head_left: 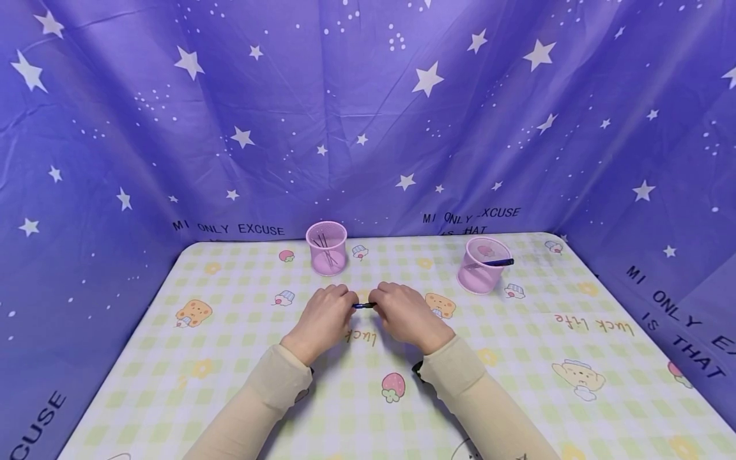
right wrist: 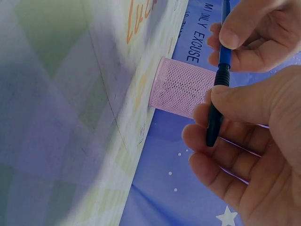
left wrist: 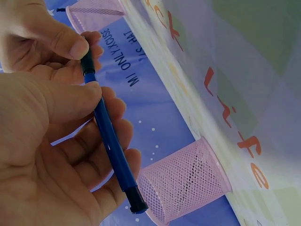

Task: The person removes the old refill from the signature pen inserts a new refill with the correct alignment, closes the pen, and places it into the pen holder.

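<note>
Left hand [head_left: 324, 319] pinches blue barrel [left wrist: 110, 141], right hand [head_left: 408, 314] black grip [right wrist: 219, 79] of ballpoint pen [head_left: 362, 306], at my 12 o'clock; I'd keep both parts aligned, twist gently. Pen's 2 o'clock: pink mesh pen cup [head_left: 478, 280], dark pen [head_left: 498, 262] leaning inside; 11 o'clock: second mesh cup [head_left: 318, 263], thin dark sticks [head_left: 324, 243]

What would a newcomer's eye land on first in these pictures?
Probably the starry purple backdrop behind the table. Over the table's middle, the left hand and right hand grip a blue pen. Farther back, the left pink cup holds thin dark rods, the right pink cup a dark pen.
</note>
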A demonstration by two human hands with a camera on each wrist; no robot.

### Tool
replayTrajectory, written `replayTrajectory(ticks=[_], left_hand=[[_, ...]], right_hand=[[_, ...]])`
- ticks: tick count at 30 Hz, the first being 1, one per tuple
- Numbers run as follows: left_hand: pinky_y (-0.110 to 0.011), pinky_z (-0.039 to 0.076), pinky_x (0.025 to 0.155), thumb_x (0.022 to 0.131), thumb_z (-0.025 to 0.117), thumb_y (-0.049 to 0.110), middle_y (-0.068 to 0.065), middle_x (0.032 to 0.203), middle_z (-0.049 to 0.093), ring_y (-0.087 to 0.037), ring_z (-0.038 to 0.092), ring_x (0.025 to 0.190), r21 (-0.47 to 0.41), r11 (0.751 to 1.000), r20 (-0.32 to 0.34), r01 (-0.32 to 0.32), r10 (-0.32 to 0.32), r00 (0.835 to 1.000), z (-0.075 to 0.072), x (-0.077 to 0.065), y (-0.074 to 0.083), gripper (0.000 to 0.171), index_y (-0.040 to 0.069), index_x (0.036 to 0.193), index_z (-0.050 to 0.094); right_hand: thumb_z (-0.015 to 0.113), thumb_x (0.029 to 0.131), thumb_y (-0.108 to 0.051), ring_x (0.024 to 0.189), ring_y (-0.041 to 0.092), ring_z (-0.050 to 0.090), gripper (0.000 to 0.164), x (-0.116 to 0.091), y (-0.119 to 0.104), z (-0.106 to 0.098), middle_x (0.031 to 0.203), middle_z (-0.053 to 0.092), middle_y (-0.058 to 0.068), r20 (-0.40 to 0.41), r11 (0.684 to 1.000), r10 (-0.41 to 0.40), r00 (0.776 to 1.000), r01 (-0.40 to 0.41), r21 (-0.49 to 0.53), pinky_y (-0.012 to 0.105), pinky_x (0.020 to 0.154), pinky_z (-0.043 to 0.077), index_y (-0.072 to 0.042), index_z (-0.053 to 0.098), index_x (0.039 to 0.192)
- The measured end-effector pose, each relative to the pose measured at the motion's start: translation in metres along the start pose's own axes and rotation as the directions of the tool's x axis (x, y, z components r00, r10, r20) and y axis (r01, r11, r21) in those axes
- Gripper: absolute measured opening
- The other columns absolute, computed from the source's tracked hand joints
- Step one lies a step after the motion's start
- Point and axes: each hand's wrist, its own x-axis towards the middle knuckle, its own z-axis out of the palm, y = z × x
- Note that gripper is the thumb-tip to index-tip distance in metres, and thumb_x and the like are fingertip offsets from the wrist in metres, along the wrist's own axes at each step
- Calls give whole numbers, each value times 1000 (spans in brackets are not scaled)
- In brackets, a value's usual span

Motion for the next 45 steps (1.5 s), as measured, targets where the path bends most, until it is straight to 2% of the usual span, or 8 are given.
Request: replayTrajectory(ticks=[11,23,32,45], left_hand=[[-33,43,64,83,70,7,-1,79,57,-20,55,72,4,1000,32,16,-16,999,-1,0,1,6,8,88,68],[-34,44,65,83,69,7,-1,79,58,-21,57,74,8,1000,27,14,-15,1000,-1,-1,-1,6,8,89,68],[-33,43,64,83,70,7,-1,80,58,-20,56,73,12,1000,29,15,-16,999,-2,-1,-1,6,8,89,68],[-33,43,65,82,70,6,-1,81,60,-20,57,75,9,1000,38,19,-20,999,-2,-1,-3,10,8,92,69]], right_hand=[[68,84,-6,80,17,61,11,0,2,2,87,63,-1,0,1000,1,1000,-1,-1,34,74,50,-13,68,93],[68,85,-6,81,17,61,11,0,2,3,89,63,-1,8,1000,12,1000,-12,-4,34,75,50,-12,68,94],[68,84,-5,79,18,61,11,-1,3,2,86,62,0,-12,1000,-13,1000,13,-11,35,73,50,-11,68,93],[68,84,-5,79,17,61,12,0,2,2,86,62,-1,13,1000,3,1000,-3,-18,34,73,51,-12,68,94]])
